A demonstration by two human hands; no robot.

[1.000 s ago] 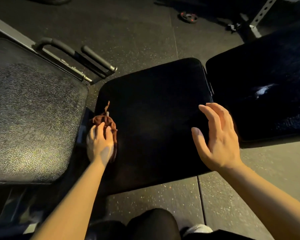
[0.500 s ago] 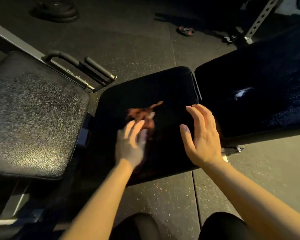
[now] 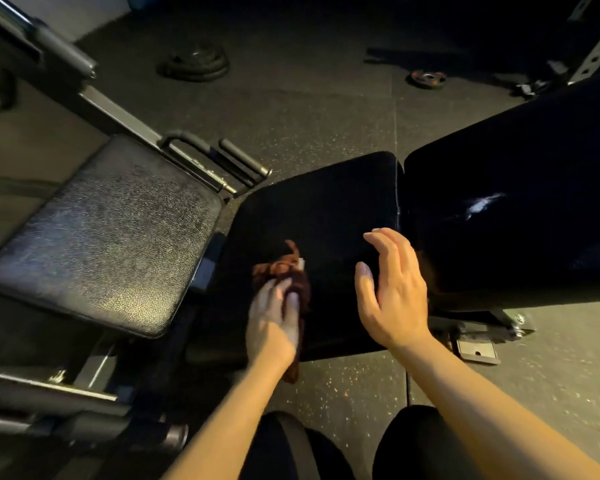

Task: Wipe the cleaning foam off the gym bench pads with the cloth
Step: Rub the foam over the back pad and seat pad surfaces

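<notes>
Left hand (image 3: 274, 320) first: from the head view, my fingers press the brown cloth (image 3: 288, 271) flat onto the near-left part of the seat pad (image 3: 326, 209). They lie mostly straight over it, a little blurred, and I cannot tell whether the thumb is tucked round the cloth. One end of the cloth trails off the near edge of the pad below my wrist. My right hand (image 3: 394, 292) is spread, fingers loose and holding nothing, at the right edge of the same pad, beside the gap to the back pad (image 3: 520, 230); whether it touches the surface or hovers, I cannot tell.

As I judge it, the job is partway along. The seat pad looks dark and even, with no foam I can make out. On the back pad a white smear (image 3: 482, 204) shows, which I take for foam not yet wiped. The neighbouring bench seat (image 3: 111, 233) on my left has a pale speckled sheen, either foam film or only light on the grain.

I can read no brand, label or writing anywhere.
</notes>
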